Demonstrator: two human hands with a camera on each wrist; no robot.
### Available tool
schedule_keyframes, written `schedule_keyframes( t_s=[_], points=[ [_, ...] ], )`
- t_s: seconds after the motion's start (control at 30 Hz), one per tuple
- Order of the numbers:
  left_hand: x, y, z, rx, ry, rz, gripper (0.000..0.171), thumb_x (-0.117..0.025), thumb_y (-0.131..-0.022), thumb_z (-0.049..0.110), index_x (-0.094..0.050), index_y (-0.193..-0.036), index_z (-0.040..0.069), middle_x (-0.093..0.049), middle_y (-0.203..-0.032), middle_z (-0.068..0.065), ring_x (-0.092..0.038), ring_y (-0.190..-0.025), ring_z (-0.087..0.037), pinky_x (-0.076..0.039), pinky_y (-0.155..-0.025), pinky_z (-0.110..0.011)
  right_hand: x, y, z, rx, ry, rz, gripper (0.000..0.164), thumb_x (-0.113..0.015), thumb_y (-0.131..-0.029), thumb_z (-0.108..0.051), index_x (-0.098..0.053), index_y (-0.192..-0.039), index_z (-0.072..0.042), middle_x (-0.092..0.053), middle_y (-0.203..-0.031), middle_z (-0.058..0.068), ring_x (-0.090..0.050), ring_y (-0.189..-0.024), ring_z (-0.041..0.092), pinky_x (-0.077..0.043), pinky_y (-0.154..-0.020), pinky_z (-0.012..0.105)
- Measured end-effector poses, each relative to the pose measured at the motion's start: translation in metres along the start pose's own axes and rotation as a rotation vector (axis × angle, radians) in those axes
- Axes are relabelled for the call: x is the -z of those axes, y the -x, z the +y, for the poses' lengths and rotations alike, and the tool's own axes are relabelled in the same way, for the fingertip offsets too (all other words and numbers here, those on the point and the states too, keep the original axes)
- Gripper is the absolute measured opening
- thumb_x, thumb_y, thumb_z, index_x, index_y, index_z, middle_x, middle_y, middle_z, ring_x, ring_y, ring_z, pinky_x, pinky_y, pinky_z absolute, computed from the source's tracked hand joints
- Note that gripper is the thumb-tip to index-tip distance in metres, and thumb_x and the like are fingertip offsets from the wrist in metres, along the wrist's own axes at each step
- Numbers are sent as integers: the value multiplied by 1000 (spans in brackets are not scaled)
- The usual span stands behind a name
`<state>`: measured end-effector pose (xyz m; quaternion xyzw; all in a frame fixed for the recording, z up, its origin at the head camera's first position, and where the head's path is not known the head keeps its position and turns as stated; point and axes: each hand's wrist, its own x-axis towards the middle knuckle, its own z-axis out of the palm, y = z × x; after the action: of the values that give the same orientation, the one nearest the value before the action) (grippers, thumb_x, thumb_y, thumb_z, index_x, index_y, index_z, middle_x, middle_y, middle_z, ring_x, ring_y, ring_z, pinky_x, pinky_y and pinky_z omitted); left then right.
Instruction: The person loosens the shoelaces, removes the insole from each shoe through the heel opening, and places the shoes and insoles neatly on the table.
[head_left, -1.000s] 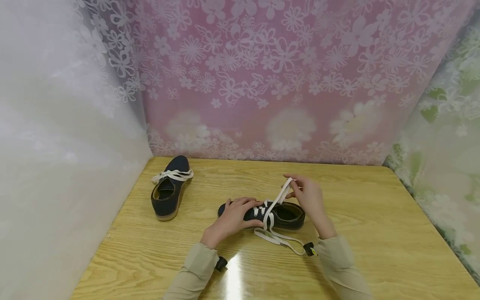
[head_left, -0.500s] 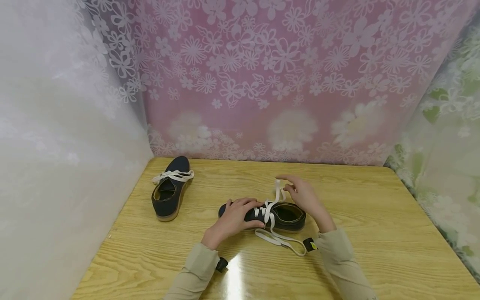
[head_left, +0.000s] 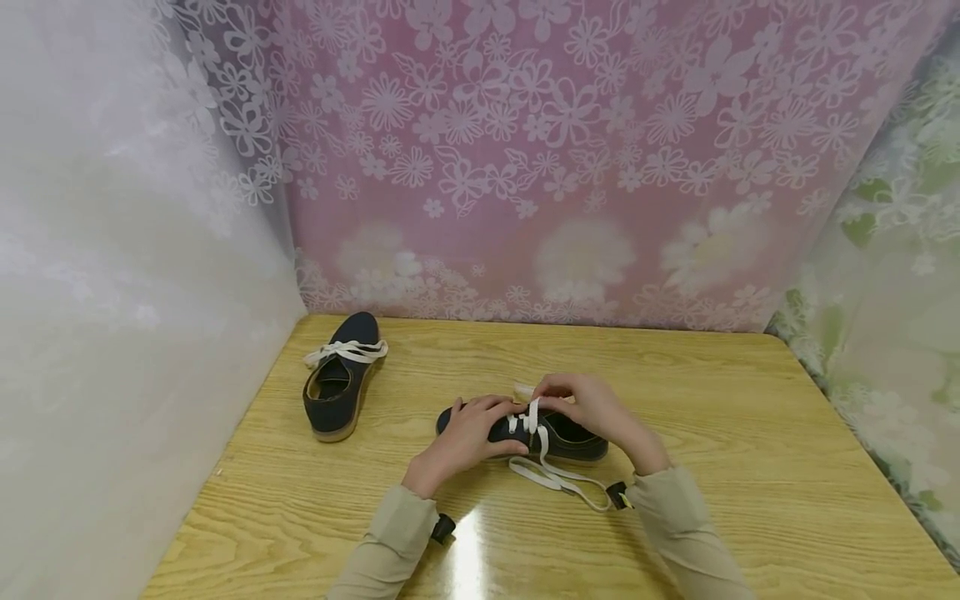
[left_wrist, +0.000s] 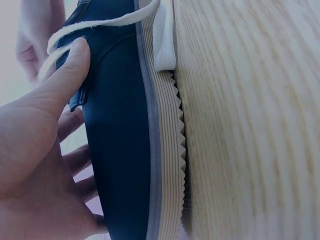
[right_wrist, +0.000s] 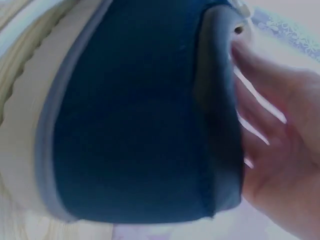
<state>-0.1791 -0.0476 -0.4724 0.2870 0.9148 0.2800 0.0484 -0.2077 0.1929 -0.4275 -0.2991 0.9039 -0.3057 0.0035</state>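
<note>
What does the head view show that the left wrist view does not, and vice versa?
Only the head view shows the farther navy shoe with white laces and both beige fabric sleeves. Only the left wrist view shows the zigzag edge of the ribbed tan sole. Both show the left hand gripping the nearer navy shoe, its flat white lace, the right hand and the light wooden table.

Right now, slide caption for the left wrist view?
Left hand holding a dark blue shoe, white lace draped over its ridged sole.

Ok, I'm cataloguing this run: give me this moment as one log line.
left hand: grips shoe | right hand: at its lace, grip unclear | other shoe: upright, untouched
</note>
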Motion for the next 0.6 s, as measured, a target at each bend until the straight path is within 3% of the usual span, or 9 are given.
schedule_keyframes(
  t_s=[0.13, 0.2, 0.27, 0.37, 0.5, 0.6],
  points=[
    [-1, 0, -1, -2, -1, 5, 64, -66, -92, 54, -54, -148, 26, -48, -153, -4, -43, -142, -31, -20, -114, -73, 5, -6, -2, -63, 23, 244, 14, -70, -97, -17, -78, -108, -15, -75, -104, 4, -74, -88, 24, -60, -77, 45],
    [-1, 0, -1, -3, -4, 5, 64, -66, -92, 54, -54, -148, 26, -48, -153, -5, -43, -142, -31, -20, -114, -73, 7, -8, -1, -66, 58, 321, 16, -71, -96, -13, -79, -110, -13, -75, -105, 7, -73, -88, 27, -60, -77, 48],
    [-1, 0, -1, 0, -2, 2, 64, -66, -92, 54, -54, -148, 26, -47, -154, -5, -42, -142, -31, -20, -114, -73, 6, -9, 1, -58, 108, 334, 18, -72, -95, -9, -79, -111, -11, -75, -107, 9, -72, -90, 28, -59, -79, 48],
    [0, 0, 0, 3, 0, 0, 65, -66, -92, 54, -53, -149, 26, -47, -154, -4, -42, -143, -31, -19, -114, -73, 2, -6, 3, -50, 190, 280, 22, -72, -94, -8, -77, -116, -9, -74, -110, 10, -70, -93, 29, -59, -79, 48],
    [-1, 0, -1, -2, -12, 3, 65, -66, -92, 55, -54, -149, 26, -48, -153, -4, -43, -142, -31, -21, -114, -73, -3, 3, 5, -57, 222, 245, 29, -69, -97, -8, -71, -126, -8, -71, -117, 13, -69, -96, 33, -57, -77, 48],
    [0, 0, -1, -9, -11, 8, 64, -66, -92, 54, -54, -148, 26, -49, -152, -3, -43, -141, -31, -21, -113, -73, -1, 11, 2, -75, 225, 268, 24, -68, -98, -10, -71, -122, -10, -69, -119, 14, -69, -98, 36, -57, -77, 51]
  ],
)
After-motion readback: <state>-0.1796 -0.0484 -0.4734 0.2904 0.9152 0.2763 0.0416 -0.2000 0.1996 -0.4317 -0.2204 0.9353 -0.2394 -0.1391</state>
